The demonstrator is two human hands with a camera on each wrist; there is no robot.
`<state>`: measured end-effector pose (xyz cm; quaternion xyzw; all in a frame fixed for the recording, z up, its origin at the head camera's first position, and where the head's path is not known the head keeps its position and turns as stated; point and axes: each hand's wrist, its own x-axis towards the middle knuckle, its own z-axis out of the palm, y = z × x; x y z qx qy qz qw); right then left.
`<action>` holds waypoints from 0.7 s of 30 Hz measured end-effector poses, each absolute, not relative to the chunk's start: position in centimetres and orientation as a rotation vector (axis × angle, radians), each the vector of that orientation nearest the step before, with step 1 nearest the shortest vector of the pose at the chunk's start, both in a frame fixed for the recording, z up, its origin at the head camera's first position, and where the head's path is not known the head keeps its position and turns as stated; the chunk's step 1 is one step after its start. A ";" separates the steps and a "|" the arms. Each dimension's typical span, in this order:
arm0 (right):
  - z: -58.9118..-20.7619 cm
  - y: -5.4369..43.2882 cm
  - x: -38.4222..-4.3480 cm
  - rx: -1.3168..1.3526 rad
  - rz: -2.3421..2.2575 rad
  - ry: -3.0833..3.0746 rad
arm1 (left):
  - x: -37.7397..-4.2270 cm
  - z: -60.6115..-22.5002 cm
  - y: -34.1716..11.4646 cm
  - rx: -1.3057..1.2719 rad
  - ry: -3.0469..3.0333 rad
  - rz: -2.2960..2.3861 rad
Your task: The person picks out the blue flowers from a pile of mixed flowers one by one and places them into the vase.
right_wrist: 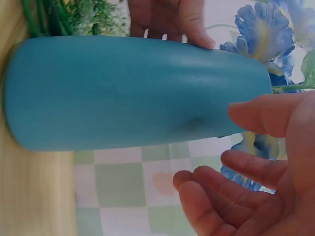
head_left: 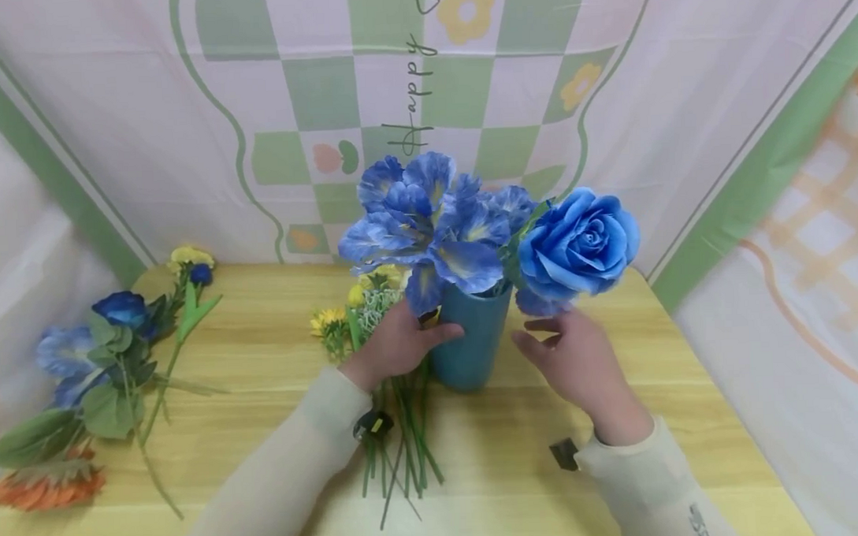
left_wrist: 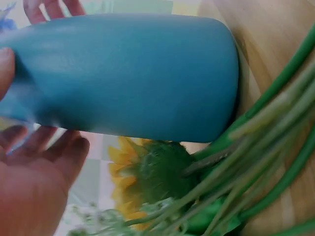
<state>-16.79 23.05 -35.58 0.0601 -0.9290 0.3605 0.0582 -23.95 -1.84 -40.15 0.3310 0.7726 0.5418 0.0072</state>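
A tall blue vase (head_left: 472, 337) stands upright on the wooden table. My left hand (head_left: 396, 340) holds its left side, thumb across the front and fingers toward the back. Ruffled blue flowers with pale yellow centers (head_left: 428, 228) fill the vase's mouth. A large blue rose (head_left: 580, 243) leans out over its right rim. Under that rose, my right hand (head_left: 581, 365) has loosely bent fingers with nothing between them. In the right wrist view its thumb (right_wrist: 266, 114) overlaps the vase near the mouth, and the other fingers hang off the side.
Left of the vase lies a bunch of green stems (head_left: 406, 434) with yellow flowers (head_left: 329, 323). Farther left on the table (head_left: 260, 321) are a dark blue rose (head_left: 121, 309), an orange flower (head_left: 49, 482) and a yellow flower (head_left: 190, 257). Patterned cloth (head_left: 387, 88) hangs behind.
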 end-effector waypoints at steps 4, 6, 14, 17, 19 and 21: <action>-36.3 23.8 -16.3 0.153 1.007 -2.920 | -22.5 -39.9 -3.2 0.989 2.570 1.491; -36.9 24.3 -16.1 0.191 0.948 -2.946 | -21.4 -39.7 -4.5 0.963 2.667 1.341; -39.0 26.0 -15.4 0.326 0.747 -3.038 | -18.1 -40.1 -14.5 0.661 3.183 0.784; -39.5 26.7 -14.8 0.314 0.687 -3.087 | -17.1 -39.9 -19.1 0.376 3.252 0.597; -39.6 27.0 -14.7 0.305 0.675 -3.096 | -16.4 -39.8 -22.0 0.170 3.260 0.505; -39.8 27.1 -14.6 0.299 0.656 -3.097 | -15.7 -39.6 -24.6 -0.029 3.158 0.411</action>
